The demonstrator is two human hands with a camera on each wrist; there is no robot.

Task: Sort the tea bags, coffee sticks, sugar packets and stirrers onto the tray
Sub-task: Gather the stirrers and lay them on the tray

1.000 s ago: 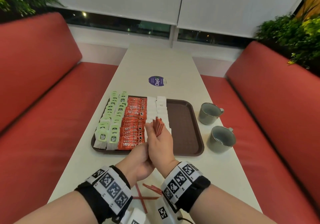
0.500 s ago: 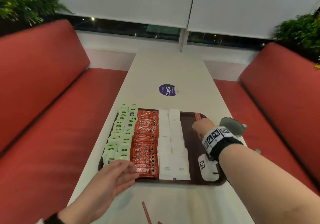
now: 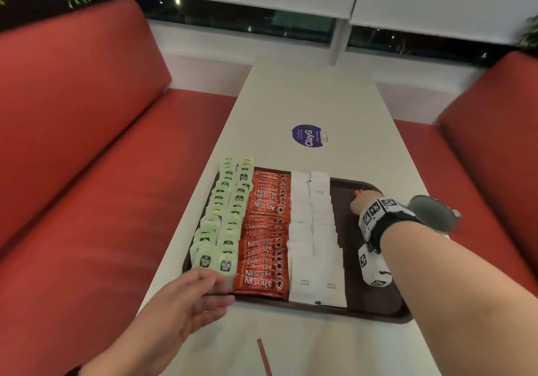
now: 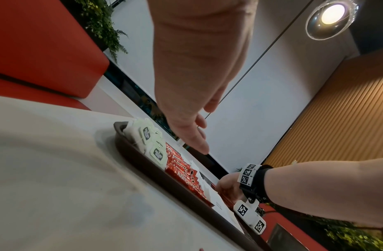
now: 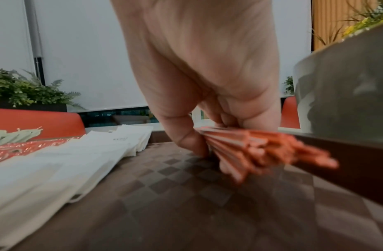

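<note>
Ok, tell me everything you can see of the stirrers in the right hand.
The stirrers are a bundle of thin, flat orange-red sticks, plastic by the look, fanned out at the free ends. The right hand pinches them at one end between thumb and fingers, low over the tray, on its bare right part beside the sugar packets. Whether they touch the tray I cannot tell.

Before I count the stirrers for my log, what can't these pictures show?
- Stirrers in the right hand: blurred in the wrist view, mostly behind the hand in the head view; no count.
- Loose stirrer on the table: cut by the bottom edge.
- Mug: partly behind the right wrist.
</note>
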